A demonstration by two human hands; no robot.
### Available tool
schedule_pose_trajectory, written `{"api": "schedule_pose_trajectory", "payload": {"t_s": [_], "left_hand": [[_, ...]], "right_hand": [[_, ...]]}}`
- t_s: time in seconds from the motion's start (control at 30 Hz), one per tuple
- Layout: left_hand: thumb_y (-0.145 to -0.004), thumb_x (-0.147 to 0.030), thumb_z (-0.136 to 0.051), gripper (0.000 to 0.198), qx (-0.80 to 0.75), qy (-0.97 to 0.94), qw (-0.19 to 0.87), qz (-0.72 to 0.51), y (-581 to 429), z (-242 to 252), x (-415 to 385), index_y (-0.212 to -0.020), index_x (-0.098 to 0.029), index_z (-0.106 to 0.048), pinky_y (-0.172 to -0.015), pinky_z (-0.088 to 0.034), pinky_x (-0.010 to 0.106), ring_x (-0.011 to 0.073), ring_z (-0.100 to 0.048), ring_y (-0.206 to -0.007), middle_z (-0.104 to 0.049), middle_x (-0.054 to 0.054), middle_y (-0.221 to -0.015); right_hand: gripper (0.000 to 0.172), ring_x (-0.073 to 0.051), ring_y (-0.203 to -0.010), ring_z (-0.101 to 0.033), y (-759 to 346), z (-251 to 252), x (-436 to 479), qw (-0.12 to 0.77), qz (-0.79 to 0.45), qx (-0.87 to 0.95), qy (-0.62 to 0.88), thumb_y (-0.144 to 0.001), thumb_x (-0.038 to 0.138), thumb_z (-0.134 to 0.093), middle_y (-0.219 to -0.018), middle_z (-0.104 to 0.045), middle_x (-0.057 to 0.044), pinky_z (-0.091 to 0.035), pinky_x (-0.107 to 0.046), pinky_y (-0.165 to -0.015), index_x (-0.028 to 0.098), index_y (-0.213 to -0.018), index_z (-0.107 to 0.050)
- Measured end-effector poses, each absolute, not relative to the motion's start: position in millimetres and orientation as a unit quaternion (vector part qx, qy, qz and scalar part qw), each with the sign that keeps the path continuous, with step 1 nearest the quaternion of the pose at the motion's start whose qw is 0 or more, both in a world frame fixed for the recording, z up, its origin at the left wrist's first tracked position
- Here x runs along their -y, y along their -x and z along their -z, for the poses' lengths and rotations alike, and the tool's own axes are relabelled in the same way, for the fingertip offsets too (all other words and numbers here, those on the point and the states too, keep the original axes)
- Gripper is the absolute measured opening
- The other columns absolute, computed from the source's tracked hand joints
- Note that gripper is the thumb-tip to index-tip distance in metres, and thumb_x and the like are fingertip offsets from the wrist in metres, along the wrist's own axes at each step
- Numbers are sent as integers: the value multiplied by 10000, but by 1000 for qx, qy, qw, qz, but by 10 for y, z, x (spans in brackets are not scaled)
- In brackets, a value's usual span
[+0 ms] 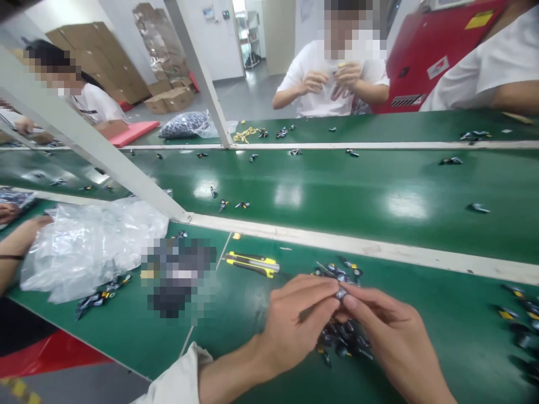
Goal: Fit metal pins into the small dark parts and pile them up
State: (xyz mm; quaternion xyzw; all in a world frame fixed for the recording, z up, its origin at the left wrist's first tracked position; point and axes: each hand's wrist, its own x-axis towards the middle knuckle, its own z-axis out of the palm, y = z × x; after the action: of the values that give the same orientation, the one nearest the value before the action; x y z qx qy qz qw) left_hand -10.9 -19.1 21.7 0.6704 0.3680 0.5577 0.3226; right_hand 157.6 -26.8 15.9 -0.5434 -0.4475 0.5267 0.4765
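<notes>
Above the green table my left hand (297, 317) and my right hand (387, 325) meet, fingertips closed on one small dark, shiny part (341, 293). Its exact kind is mostly hidden by the fingers. Right below and behind them lies a pile of small black parts (347, 339), some with yellow bits. A yellow and black utility knife (252, 264) rests on the table to the left of my left hand.
Clear plastic bags (96, 241) lie at the left, beside a co-worker's arm (21, 247). A white post (105, 134) slants up from the white rail (337, 241). Beyond runs a green belt (328, 185) with scattered parts. More black parts (524, 314) sit at the right edge.
</notes>
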Motion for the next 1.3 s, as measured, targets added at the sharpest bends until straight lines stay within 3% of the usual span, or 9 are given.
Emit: {"api": "schedule_pose_trajectory", "payload": {"t_s": [0.1,0.3,0.43,0.57,0.73,0.9,0.97,1.1,1.3], "left_hand": [[-887,-85,-711,255,-369,-667,334,-555,104,-217,209,-1120,-168,-776,-878,-634,339,208,-765,-952,-813,101,-1038],[-869,-82,-732,216,-381,-634,351,-575,63,-201,240,-1058,-165,-796,-843,-645,341,213,-776,-905,-820,105,-1001],[-854,-75,-746,199,-379,-629,331,-593,50,-213,253,-1030,-150,-804,-808,-647,327,214,-778,-876,-820,119,-966],[-871,-102,-739,156,-369,-647,321,-585,35,-230,289,-1012,-133,-799,-814,-641,322,208,-774,-855,-814,131,-953],[-844,-122,-778,80,-341,-662,326,-581,8,-241,351,-924,-120,-777,-772,-631,299,206,-756,-835,-790,131,-904],[-832,-206,-810,100,-319,-641,400,-572,37,-214,321,-848,-171,-718,-751,-593,264,149,-710,-771,-739,61,-861],[-778,-315,-857,243,-312,-629,453,-549,69,-197,275,-931,-186,-721,-796,-593,286,169,-707,-839,-724,69,-918],[-739,-392,-866,670,-256,-665,554,-430,147,-199,181,-1348,-234,-636,-996,-577,385,272,-709,-1125,-710,142,-1250],[-873,-251,-755,621,-186,-733,536,-376,201,-207,134,-1462,-229,-561,-1071,-543,371,286,-682,-1229,-682,150,-1352]], "right_hand": [[158,-230,-605,-764,-1548,-180,316,476,-478,478,562,-772,365,-819,-744,-823,-37,-653,-286,-587,269,-889,-863],[119,-299,-827,-791,-1494,-126,466,486,-295,528,630,-822,364,-765,-920,-841,-44,-640,-361,-754,305,-890,-844],[149,-232,-609,-756,-1471,-172,407,485,-384,524,585,-832,406,-767,-732,-813,-31,-612,-289,-581,268,-884,-787],[465,-164,-429,-607,-1423,-260,397,437,-532,509,516,-972,551,-548,-482,-630,0,-498,-257,-463,231,-642,-619],[622,-163,-466,-486,-1428,-210,499,425,-411,562,578,-997,660,-384,-470,-516,5,-398,-297,-517,236,-551,-482],[603,-156,-478,-468,-1515,-130,523,401,-425,612,533,-1050,555,-351,-473,-519,11,-370,-294,-531,227,-555,-456],[595,-145,-475,-467,-1558,-132,527,385,-446,642,491,-1075,485,-323,-473,-517,16,-375,-283,-537,220,-557,-447],[567,-151,-562,-527,-1644,-173,545,342,-438,718,420,-1094,396,-290,-548,-571,6,-410,-263,-586,218,-604,-513],[510,-163,-564,-536,-1675,-196,541,335,-412,742,409,-1079,372,-344,-584,-605,-4,-431,-271,-585,225,-648,-572]]}}
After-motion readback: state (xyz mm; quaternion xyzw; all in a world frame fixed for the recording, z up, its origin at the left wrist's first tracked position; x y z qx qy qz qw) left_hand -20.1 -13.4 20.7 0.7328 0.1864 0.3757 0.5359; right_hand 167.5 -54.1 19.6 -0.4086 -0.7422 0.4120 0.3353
